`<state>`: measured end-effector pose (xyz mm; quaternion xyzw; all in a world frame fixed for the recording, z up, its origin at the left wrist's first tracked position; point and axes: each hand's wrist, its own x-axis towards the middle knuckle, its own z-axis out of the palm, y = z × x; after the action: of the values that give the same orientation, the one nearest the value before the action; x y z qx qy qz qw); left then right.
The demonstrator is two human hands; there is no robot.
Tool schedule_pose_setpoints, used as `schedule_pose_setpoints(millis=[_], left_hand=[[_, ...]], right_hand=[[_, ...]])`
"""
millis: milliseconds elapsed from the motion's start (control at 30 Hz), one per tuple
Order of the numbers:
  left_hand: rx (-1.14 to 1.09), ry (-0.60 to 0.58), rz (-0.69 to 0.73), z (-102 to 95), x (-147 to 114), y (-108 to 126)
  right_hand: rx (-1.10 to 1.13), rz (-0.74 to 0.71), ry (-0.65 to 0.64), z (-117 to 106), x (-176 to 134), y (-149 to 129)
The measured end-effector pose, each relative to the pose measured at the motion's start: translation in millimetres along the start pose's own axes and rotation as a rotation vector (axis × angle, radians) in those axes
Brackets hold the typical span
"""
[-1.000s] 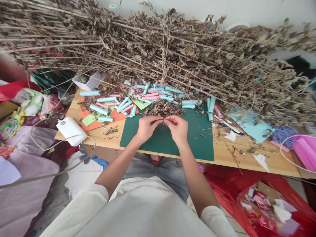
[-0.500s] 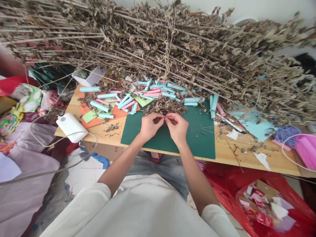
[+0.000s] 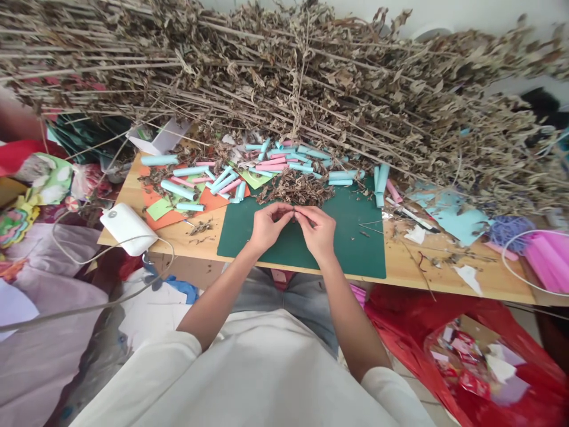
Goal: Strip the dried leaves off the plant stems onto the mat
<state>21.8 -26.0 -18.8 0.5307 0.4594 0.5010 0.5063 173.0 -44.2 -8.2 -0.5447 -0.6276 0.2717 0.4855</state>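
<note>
Over the green cutting mat (image 3: 355, 249), my left hand (image 3: 268, 226) and my right hand (image 3: 318, 230) meet fingertip to fingertip. Both are pinched closed on something small that I cannot make out. Just beyond the fingers lies a heap of dried leaves (image 3: 297, 187), partly on the mat. Behind and beside that heap are several rolled paper tubes in blue (image 3: 178, 190) and pink (image 3: 272, 167). Thin needle-like sticks (image 3: 371, 228) rest on the mat to the right of my right hand.
Large bundles of dried stalks (image 3: 249, 77) fill the back of the wooden table (image 3: 202, 237). A white device with a cable (image 3: 128, 228) sits at the left edge. Blue paper (image 3: 453, 213) and purple yarn (image 3: 513, 233) lie right. A red bag of scraps (image 3: 400, 320) is below.
The view has shifted slightly. My hands stay together over the mat, still pinching, with only small finger movements.
</note>
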Motion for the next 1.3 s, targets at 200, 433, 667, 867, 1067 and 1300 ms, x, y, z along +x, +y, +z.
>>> schedule_pose_setpoints(millis=[200,433,667,867,1067,1300], left_hand=[[0.035,-0.074,0.009,-0.7,-0.9,1.2],[0.076,0.009,-0.004,-6.3,-7.9,1.2],[0.144,0.071,0.032,-8.4,-10.3,0.2],[0.177,0.125,0.039,-8.6,-8.2,-1.9],[0.523,0.002,0.166,-15.6,11.0,6.0],[0.679,-0.076,0.306,-11.4,58.5,-2.4]], right_hand=[[-0.132,-0.059,-0.04,1.0,-0.7,5.5],[-0.097,0.051,0.011,4.1,-5.7,7.5],[-0.28,-0.04,-0.046,-5.7,-7.9,-0.5],[-0.386,-0.091,-0.298,-5.8,17.3,-1.7],[-0.561,-0.138,-0.35,2.1,31.6,2.1],[-0.491,-0.174,-0.244,-4.8,58.1,23.9]])
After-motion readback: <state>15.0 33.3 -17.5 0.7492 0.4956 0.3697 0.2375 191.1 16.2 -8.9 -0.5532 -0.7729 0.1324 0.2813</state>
